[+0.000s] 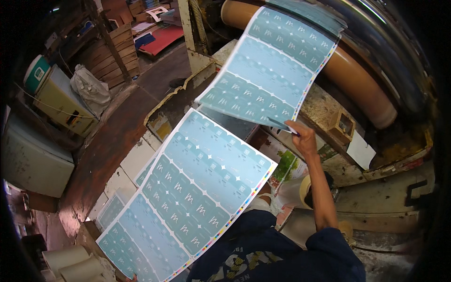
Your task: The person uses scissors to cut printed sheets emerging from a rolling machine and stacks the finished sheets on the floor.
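The lower printed sheet [188, 188] fills the lower centre, the upper printed sheet [277, 61] the top. Right of centre, the right hand [304, 138] grips a slim dark tool [280, 124] against the latter's corner; the left hand [135, 278], bottom edge, is too hidden to tell. Sheet handling seems underway, calling next for steady edge control.

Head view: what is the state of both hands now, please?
Left hand: barely visible at the lower sheet; grip unclear.
Right hand: closed, holding a slim tool at the upper sheet.
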A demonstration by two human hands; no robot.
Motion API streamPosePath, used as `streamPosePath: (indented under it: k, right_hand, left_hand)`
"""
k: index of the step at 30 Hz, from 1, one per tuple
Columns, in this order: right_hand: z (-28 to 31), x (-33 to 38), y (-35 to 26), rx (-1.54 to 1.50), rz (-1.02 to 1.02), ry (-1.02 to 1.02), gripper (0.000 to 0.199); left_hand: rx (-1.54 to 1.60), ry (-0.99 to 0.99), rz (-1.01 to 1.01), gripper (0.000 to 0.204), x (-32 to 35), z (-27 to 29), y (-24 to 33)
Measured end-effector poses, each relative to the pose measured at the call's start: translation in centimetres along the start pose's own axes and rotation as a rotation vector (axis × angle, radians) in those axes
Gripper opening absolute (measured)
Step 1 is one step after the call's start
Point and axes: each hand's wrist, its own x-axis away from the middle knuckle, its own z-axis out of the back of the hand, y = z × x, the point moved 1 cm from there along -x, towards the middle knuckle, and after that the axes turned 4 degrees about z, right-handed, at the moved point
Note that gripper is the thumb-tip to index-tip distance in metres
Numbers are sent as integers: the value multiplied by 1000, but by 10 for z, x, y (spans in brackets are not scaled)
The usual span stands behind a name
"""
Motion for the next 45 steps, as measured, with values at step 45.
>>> streamPosePath:
  k: [45]
  right_hand:
    - [44,31,-172,-422,-160,-583,33]
  left_hand:
    - [-1339,410,-511,113,-103,-356,-47]
